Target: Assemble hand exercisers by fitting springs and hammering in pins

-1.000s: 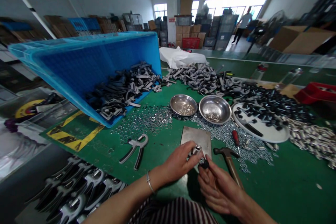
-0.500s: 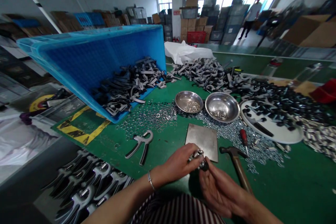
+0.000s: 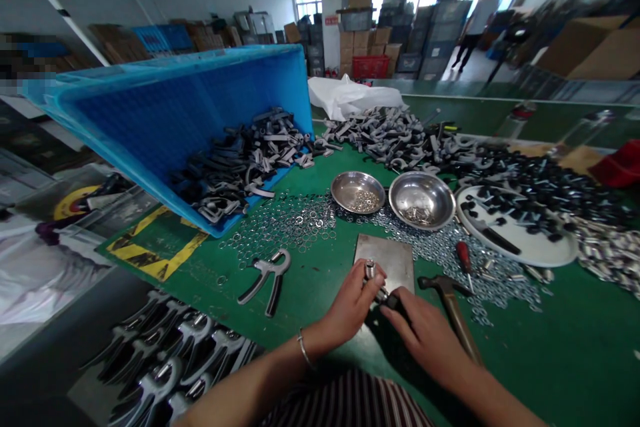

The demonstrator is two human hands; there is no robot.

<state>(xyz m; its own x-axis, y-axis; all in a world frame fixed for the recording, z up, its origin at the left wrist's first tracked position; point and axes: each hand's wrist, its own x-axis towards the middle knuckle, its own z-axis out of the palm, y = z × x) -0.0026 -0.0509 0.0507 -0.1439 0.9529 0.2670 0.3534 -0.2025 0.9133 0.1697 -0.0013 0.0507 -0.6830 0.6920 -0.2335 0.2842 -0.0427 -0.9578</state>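
Observation:
My left hand [image 3: 353, 297] pinches a small shiny metal part [image 3: 370, 269], ribbed like a coil spring and standing up from the fingers. Close against it, my right hand [image 3: 425, 330] grips a black knob [image 3: 391, 301] by its side. A silver piece shows between the knob and the left fingers; whether the parts are joined I cannot tell. Both hands are just above the near edge of a square metal plate [image 3: 387, 255]. Left of them, a grey and black hand grip [image 3: 267, 277] lies on the green table. A hammer [image 3: 453, 313] rests by my right forearm.
Two steel bowls [image 3: 358, 177] [image 3: 423, 181] hold small metal pieces, with loose rings [image 3: 280, 223] around. A white plate [image 3: 545, 255] carries black knobs. The red screwdriver [image 3: 463, 257] lies nearby. A tipped blue crate [image 3: 200, 87] holds handles; finished-looking grips [image 3: 165, 380] lie lower left.
Both hands have risen slightly toward the metal plate. My right hand has turned from palm-up to knuckles-up, its fingers closing on the black knob. The ribbed metal part now stands more upright.

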